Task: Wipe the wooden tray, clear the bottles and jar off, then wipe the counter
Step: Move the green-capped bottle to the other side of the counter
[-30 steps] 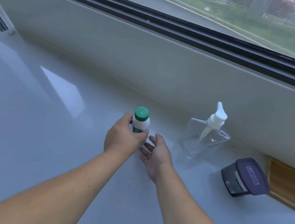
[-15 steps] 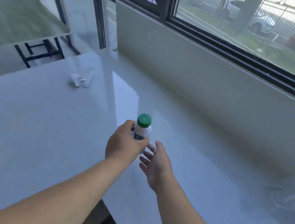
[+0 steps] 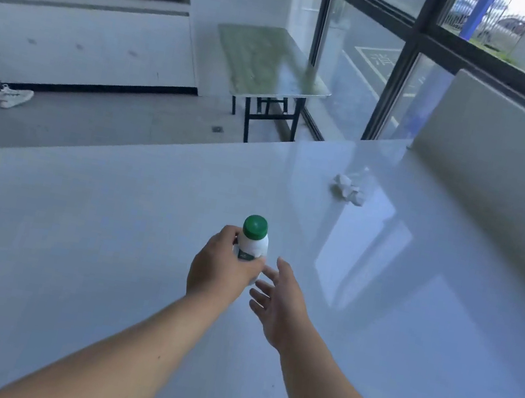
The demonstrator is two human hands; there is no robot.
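Observation:
A small white bottle with a green cap [image 3: 253, 239] stands upright over the glossy white counter [image 3: 108, 242], gripped around its lower body by my left hand [image 3: 219, 270]. My right hand [image 3: 278, 300] hovers just right of the bottle with fingers spread, holding nothing. A crumpled white wipe [image 3: 348, 188] lies on the counter farther away, to the right. The wooden tray, the pump bottle and the jar are out of view.
A low white wall [image 3: 503, 162] under the window borders the counter on the right. Beyond the counter's far edge stands a green-topped folding table [image 3: 270, 61]. A person's legs and white shoes [image 3: 11, 96] are on the floor at far left.
My view has swung left along the counter; the pump bottle, jar and tray have left the frame. My left hand still grips the bottle, carried leftward, and the right hand stays open beside it.

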